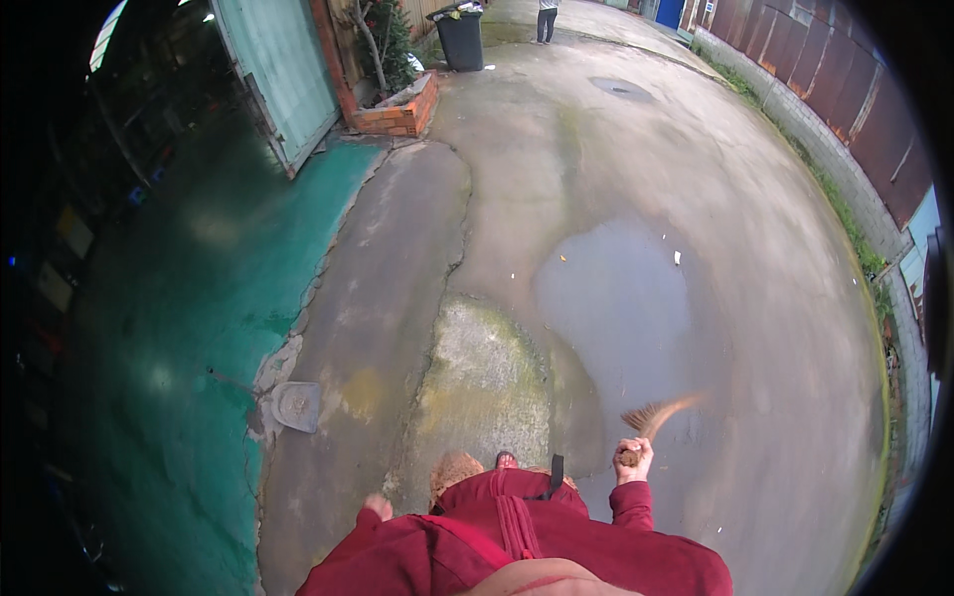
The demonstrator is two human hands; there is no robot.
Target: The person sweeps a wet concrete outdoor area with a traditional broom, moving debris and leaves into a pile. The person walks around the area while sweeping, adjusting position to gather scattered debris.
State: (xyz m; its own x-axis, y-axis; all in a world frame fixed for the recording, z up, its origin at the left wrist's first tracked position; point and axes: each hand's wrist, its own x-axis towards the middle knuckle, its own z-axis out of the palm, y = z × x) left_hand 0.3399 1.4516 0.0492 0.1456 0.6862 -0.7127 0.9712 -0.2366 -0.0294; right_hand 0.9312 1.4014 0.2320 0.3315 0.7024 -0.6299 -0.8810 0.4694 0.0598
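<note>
In my right hand (637,464), at the lower right, a straw broom (652,415) is gripped. Its bristles fan out beyond my fist, over the wet edge of a puddle (621,288), and one end is smeared by motion. My left hand (378,507) hangs low beside my red sleeve, blurred, with its fingers not clear. A grey dustpan (297,405) with a thin long handle lies left of me, where the grey concrete meets the green floor; some debris seems to be in it.
Small litter bits, including a white scrap (677,258), lie around the puddle. Cracks run along the concrete (397,268). Far off are a green metal door (283,79), a brick planter (397,114), a dark bin (460,42) and a standing person (547,18). A low wall (795,119) borders the right.
</note>
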